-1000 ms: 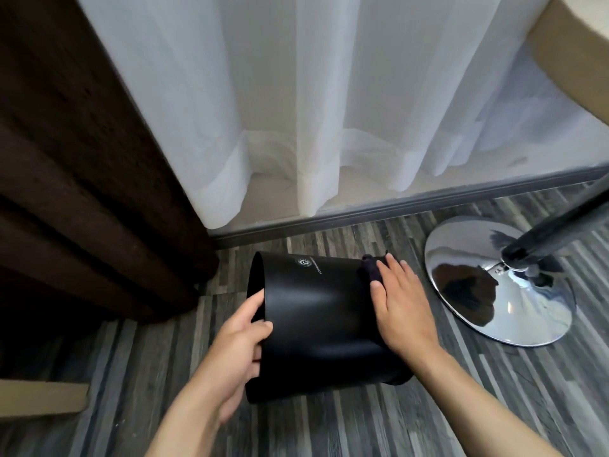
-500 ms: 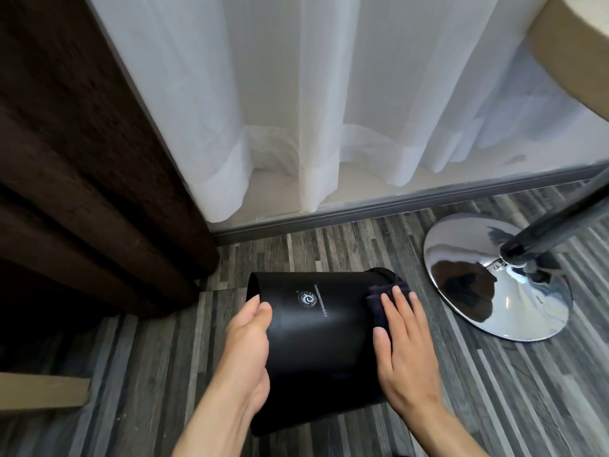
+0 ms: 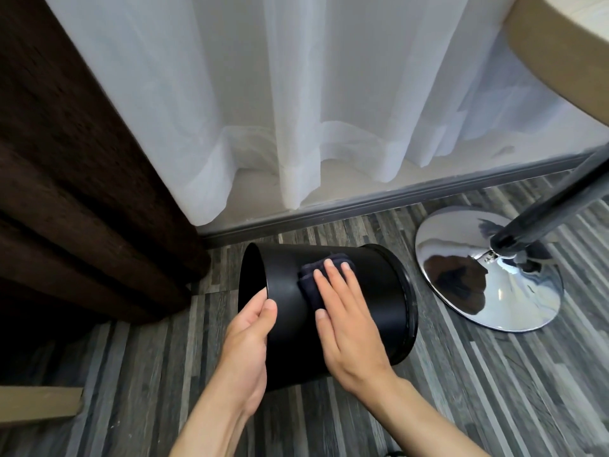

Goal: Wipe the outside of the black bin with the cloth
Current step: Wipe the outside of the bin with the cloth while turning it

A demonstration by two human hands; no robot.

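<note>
The black bin (image 3: 379, 291) lies on its side above the floor, its open mouth facing left and its base to the right. My left hand (image 3: 247, 338) grips the rim at the mouth, thumb on the outer wall and fingers inside. A folded dark cloth (image 3: 313, 278) lies on the bin's upper side. My right hand (image 3: 346, 311) rests flat on the cloth, fingers spread, pressing it to the bin. Most of the cloth is hidden under that hand.
A chrome round stand base (image 3: 487, 268) with a dark pole (image 3: 553, 209) sits just right of the bin. White sheer curtain (image 3: 296, 110) hangs behind, dark brown curtain (image 3: 82, 192) at left. A grey skirting strip (image 3: 362, 206) borders the striped wood floor (image 3: 494, 390).
My right hand has slid the cloth leftward from the bin's base end to the middle of its side. The bin has rolled, so its printed logo is out of sight.
</note>
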